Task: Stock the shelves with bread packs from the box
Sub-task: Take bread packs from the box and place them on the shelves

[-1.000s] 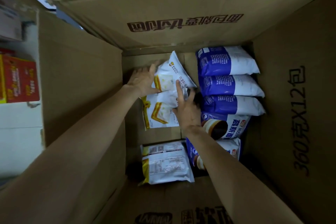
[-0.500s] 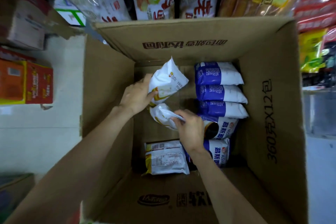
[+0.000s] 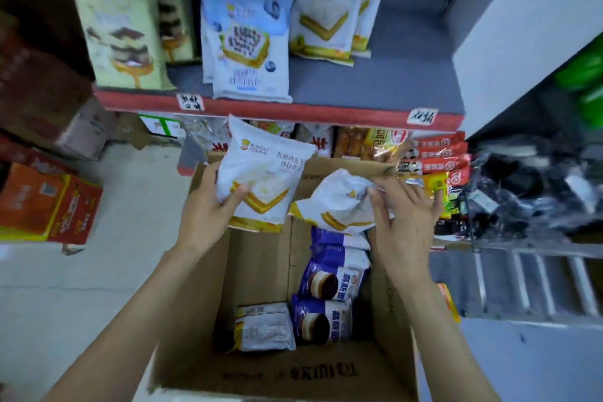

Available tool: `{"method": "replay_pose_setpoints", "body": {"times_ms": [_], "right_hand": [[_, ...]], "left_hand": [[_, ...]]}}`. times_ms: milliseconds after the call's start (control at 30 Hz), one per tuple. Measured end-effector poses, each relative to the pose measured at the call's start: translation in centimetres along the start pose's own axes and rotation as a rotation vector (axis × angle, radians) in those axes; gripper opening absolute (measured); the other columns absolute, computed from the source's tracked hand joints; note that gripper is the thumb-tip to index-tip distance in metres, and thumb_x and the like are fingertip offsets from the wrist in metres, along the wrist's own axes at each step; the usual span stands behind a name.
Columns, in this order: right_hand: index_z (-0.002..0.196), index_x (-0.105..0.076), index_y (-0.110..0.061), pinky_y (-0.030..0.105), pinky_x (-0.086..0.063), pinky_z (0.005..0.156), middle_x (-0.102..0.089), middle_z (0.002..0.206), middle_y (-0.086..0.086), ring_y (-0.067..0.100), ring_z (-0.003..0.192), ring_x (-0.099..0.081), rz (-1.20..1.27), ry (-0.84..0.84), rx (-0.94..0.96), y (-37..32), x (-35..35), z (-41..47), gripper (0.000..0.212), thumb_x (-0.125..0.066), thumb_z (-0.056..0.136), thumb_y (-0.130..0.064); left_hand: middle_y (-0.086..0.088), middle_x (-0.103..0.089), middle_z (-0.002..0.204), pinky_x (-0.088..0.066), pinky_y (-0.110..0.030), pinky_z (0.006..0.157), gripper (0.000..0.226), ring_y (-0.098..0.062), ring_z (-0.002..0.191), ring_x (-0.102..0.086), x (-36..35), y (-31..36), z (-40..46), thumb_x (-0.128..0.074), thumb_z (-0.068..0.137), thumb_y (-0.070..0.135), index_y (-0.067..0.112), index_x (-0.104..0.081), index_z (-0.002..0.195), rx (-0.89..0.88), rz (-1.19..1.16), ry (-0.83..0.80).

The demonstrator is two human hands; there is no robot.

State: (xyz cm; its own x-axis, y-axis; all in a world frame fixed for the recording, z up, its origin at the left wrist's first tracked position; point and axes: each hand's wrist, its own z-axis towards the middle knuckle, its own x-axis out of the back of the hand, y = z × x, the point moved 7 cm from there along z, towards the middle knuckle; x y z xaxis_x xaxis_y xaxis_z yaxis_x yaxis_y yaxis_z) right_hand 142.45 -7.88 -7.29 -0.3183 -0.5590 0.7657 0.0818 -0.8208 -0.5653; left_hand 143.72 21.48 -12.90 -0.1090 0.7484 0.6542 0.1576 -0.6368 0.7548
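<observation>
Two white bread packs, one gripped in the left hand, the other pinched crumpled by the right hand, hang above the box; several packs remain inside, the far shelf part-filled.

White-and-yellow bread packs, brown box, red-edged shelf.

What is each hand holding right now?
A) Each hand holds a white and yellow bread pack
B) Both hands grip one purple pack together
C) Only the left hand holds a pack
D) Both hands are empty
A: the left hand grips one white and yellow bread pack upright above the box, while the right hand clutches a second, crumpled pack beside it.
</observation>
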Motion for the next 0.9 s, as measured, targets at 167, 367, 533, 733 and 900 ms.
{"method": "replay_pose_setpoints", "body": {"times_ms": [167, 367, 533, 733, 900], "right_hand": [[0.097, -0.066, -0.019, 0.051, -0.019, 0.106, -0.066, 0.084, -0.002, 0.026, 0.090, -0.056, 0.013, 0.145, 0.049, -3.0, 6.3, 8.9, 0.021, -0.048, 0.095, -0.031], [0.106, -0.064, -0.024, 0.062, -0.013, 0.107, -0.068, 0.099, -0.002, 0.030, 0.105, -0.054, -0.180, 0.108, 0.232, -7.6, 6.0, 20.2, 0.022, -0.044, 0.097, -0.029], [0.116, -0.061, -0.020, 0.066, -0.005, 0.110, -0.063, 0.113, 0.005, 0.030, 0.117, -0.046, -0.329, -0.028, 0.260, -7.5, -0.3, 27.4, 0.028, -0.048, 0.091, -0.015], [0.151, -0.005, -0.018, 0.064, -0.006, 0.111, -0.009, 0.158, 0.010, 0.025, 0.146, -0.006, -0.328, -0.211, 0.231, -2.0, -6.0, 27.8, 0.082, -0.057, 0.089, -0.016], [0.149, -0.020, -0.015, 0.058, -0.013, 0.113, -0.014, 0.157, 0.013, 0.031, 0.145, -0.010, -0.154, -0.119, 0.310, 0.1, -4.9, 24.7, 0.070, -0.057, 0.090, -0.017]], "left_hand": [[0.005, -0.063, 0.111, -0.052, -0.043, 0.076, 0.055, -0.025, 0.098, -0.063, 3.6, 4.5, 0.6, -0.052, 0.079, 0.059, 0.028, -0.040, 0.124, -0.043, -0.067, 0.169], [0.009, -0.061, 0.114, -0.052, -0.044, 0.082, 0.053, -0.018, 0.104, -0.061, 5.1, 7.9, 2.7, -0.056, 0.084, 0.053, 0.028, -0.040, 0.128, -0.072, -0.176, 0.256], [0.008, -0.062, 0.111, -0.052, -0.039, 0.086, 0.054, -0.012, 0.105, -0.061, 4.4, 9.8, 4.9, -0.061, 0.082, 0.048, 0.021, -0.045, 0.126, -0.055, -0.278, 0.310], [0.021, -0.057, 0.105, -0.048, -0.021, 0.081, 0.051, -0.003, 0.104, -0.057, 1.1, 11.0, 7.0, -0.061, 0.089, 0.034, 0.018, -0.041, 0.133, -0.036, -0.292, 0.305], [0.025, -0.055, 0.105, -0.046, -0.008, 0.073, 0.054, 0.017, 0.091, -0.052, -1.7, 14.3, 10.2, -0.057, 0.092, 0.033, 0.013, -0.036, 0.138, -0.085, -0.302, 0.254]]}}
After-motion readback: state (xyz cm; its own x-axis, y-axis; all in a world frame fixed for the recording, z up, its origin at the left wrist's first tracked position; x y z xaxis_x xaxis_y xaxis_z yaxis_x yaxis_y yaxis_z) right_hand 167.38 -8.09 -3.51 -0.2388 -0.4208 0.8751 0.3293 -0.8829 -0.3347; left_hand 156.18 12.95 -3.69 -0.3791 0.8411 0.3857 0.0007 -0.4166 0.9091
